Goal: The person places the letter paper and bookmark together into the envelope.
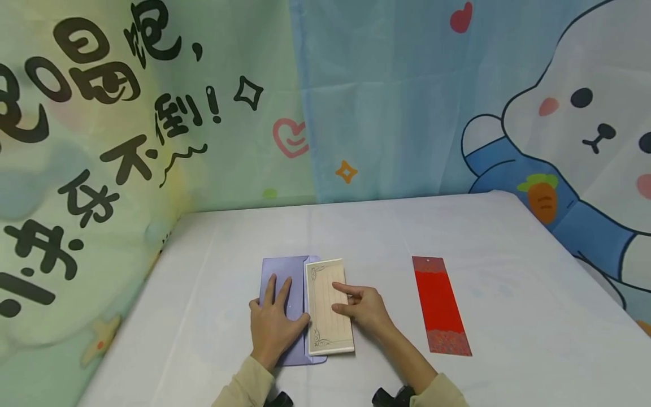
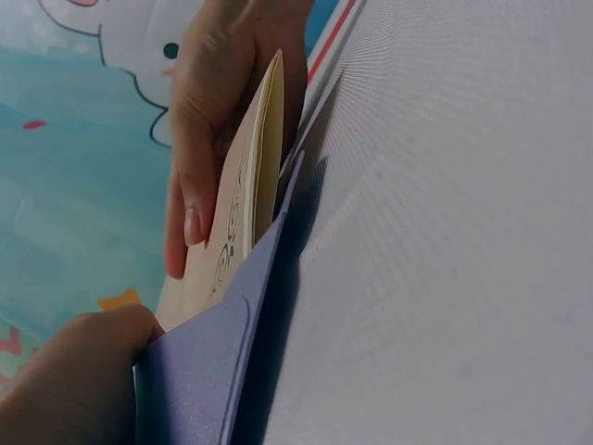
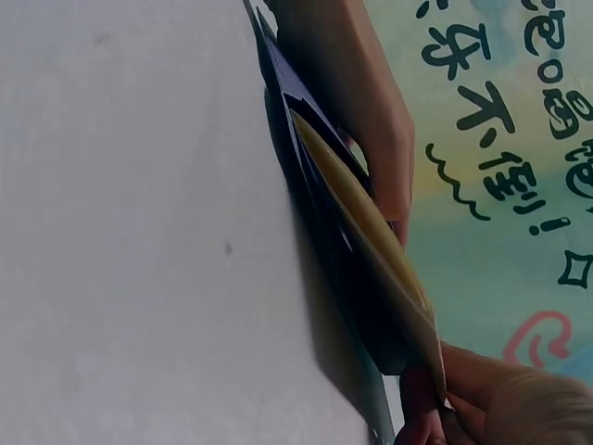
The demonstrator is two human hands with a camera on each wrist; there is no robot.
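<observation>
A folded cream sheet of letter paper (image 1: 329,311), lined with ornate grey corners, lies partly inside a purple envelope (image 1: 294,263), its exposed part beyond the envelope's right side. My left hand (image 1: 277,333) rests on the envelope with fingers spread, its thumb at the opening beside the paper. At the paper's right edge, my right hand (image 1: 368,311) pinches it, with thumb and index finger on top and other fingers tucked under. The left wrist view shows the paper's layers (image 2: 264,148) slightly parted at one end, above the envelope's edge (image 2: 264,250).
To the right on the white tablecloth (image 1: 366,237) lies a long red card (image 1: 439,299) with patterned ends and a small hole at the top. Printed curtains (image 1: 386,113) hang behind and to the left of the table.
</observation>
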